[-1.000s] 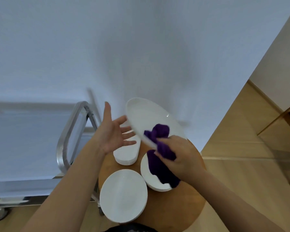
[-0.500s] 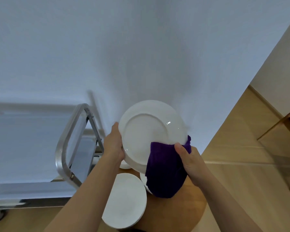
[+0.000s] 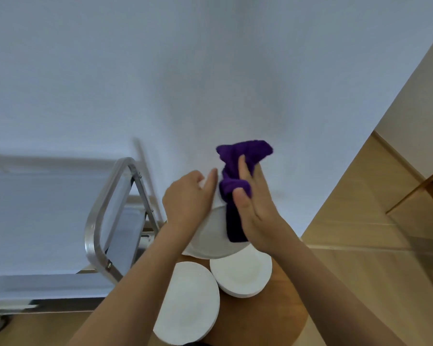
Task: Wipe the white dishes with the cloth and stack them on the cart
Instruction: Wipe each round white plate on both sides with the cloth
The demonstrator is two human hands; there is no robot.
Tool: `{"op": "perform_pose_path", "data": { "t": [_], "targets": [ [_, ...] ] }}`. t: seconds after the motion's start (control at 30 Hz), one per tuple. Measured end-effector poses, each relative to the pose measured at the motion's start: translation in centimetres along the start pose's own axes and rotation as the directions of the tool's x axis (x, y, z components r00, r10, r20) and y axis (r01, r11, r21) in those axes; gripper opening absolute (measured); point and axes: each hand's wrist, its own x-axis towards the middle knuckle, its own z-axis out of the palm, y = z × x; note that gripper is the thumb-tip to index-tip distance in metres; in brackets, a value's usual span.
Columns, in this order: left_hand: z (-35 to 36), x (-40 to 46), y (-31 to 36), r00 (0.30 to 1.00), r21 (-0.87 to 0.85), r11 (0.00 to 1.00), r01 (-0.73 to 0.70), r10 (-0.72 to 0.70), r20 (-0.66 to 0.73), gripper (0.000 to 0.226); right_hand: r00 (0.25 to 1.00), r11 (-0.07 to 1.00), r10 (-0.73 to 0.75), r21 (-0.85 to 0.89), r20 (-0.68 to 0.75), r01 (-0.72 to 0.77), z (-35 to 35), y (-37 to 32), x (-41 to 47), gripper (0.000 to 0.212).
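Left hand [image 3: 188, 201] clamps the far-left rim of a white plate [image 3: 214, 236], fingers wrapped over the edge, plate tilted up and held off the table. Right hand [image 3: 254, 208] is closed on a purple cloth [image 3: 238, 181], thumb and fingers pinching a bunched wad, cloth pressed on the plate's right side with a loose tail sticking up past the fingers.

Landmark = held plate. Nearest the camera, below it: a white stack of dishes [image 3: 188, 305] at the round wooden table [image 3: 255, 318] front edge. Just under the plate's lower right: a second white stack [image 3: 240, 273], partly overlapped by the plate. Left of the plate: steel cart [image 3: 103, 218] with a tubular handle, shelf looks bare in the visible part. Behind the plate: plain white wall [image 3: 210, 71].

Doing it well, my call: keep the left grip firm at the rim, sweep the cloth in arcs over the whole face, then rotate and do the back. Tuck the loose tail. Keep clear of the stacks below.

No brands, labels or writing readable anywhere.
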Motion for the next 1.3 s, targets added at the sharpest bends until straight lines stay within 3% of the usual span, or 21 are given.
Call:
{"op": "perform_pose_path", "data": {
  "t": [0.1,0.2,0.27,0.37,0.5,0.6,0.7,0.83,0.9,0.97,1.03,1.1,1.17,1.2,1.3],
  "targets": [
    [0.0,-1.0,0.0,0.998,-0.036,0.999,-0.010,0.012,0.054,0.045,0.972,0.934,0.122,-0.353,0.200,-0.045,-0.1,-1.2,1.5,0.087],
    [-0.7,-1.5,-0.2,0.999,-0.047,0.999,-0.027,0.028,0.022,0.051,0.853,0.926,0.259,-0.367,0.453,-0.086,-2.7,-0.8,2.1,0.107],
    [-1.2,-1.7,0.0,0.997,-0.044,0.997,-0.067,0.068,0.021,0.052,0.819,0.951,0.211,-0.306,0.533,-0.046,-4.0,-0.8,2.4,0.098],
    [-2.1,-1.5,0.5,0.998,-0.171,0.983,-0.061,0.063,0.007,0.054,0.873,0.988,0.112,-0.151,0.475,-0.044,-4.7,-1.0,2.8,0.065],
    [-3.1,-1.0,0.9,0.997,-0.314,0.949,-0.043,0.022,-0.069,0.053,0.965,0.997,0.080,-0.021,0.249,-0.077,-4.8,-1.2,2.4,0.060],
    [-3.6,-0.5,0.8,0.993,-0.444,0.895,0.042,-0.086,-0.078,0.051,0.992,0.991,0.076,0.101,0.104,-0.086,-5.3,-0.8,2.1,0.058],
    [-3.6,0.0,0.2,0.962,-0.622,0.761,0.183,-0.270,-0.047,0.050,0.990,0.963,0.115,0.252,-0.080,-0.091,-5.3,-0.3,1.6,0.061],
    [-2.2,-0.3,-0.4,0.869,-0.731,0.560,0.391,-0.485,0.094,0.043,0.961,0.937,0.139,0.345,-0.239,-0.050,-4.7,0.3,1.0,0.067],
    [-1.8,-0.3,-0.7,0.765,-0.778,0.378,0.502,-0.613,0.196,0.037,0.939,0.893,0.205,0.446,-0.275,-0.065,-4.1,1.1,0.0,0.057],
    [-1.6,0.0,-0.8,0.651,-0.837,0.133,0.531,-0.696,0.303,0.023,0.900,0.827,0.319,0.552,-0.297,-0.110,-2.3,1.7,-1.0,0.053],
    [-1.1,0.2,-0.4,0.615,-0.869,0.008,0.494,-0.709,0.344,0.017,0.829,0.744,0.430,0.661,-0.357,-0.102,-0.5,1.8,-0.9,0.055],
    [-0.6,-0.2,0.2,0.645,-0.869,0.018,0.495,-0.677,0.353,0.018,0.760,0.655,0.513,0.754,-0.399,-0.046,-0.4,1.5,0.2,0.054],
    [-0.5,-0.6,0.1,0.685,-0.850,0.040,0.526,-0.611,0.396,0.022,0.759,0.603,0.523,0.797,-0.387,-0.009,-2.1,1.4,1.2,0.045],
    [-0.6,-0.6,-0.4,0.720,-0.837,0.086,0.540,-0.562,0.407,0.026,0.782,0.597,0.503,0.802,-0.369,-0.005,-3.3,1.5,1.4,0.040],
    [-2.0,1.2,-1.6,0.833,-0.753,0.369,0.545,-0.344,0.434,0.050,0.879,0.659,0.400,0.748,-0.261,-0.078,-6.7,1.4,2.2,0.038]
  ]
}}
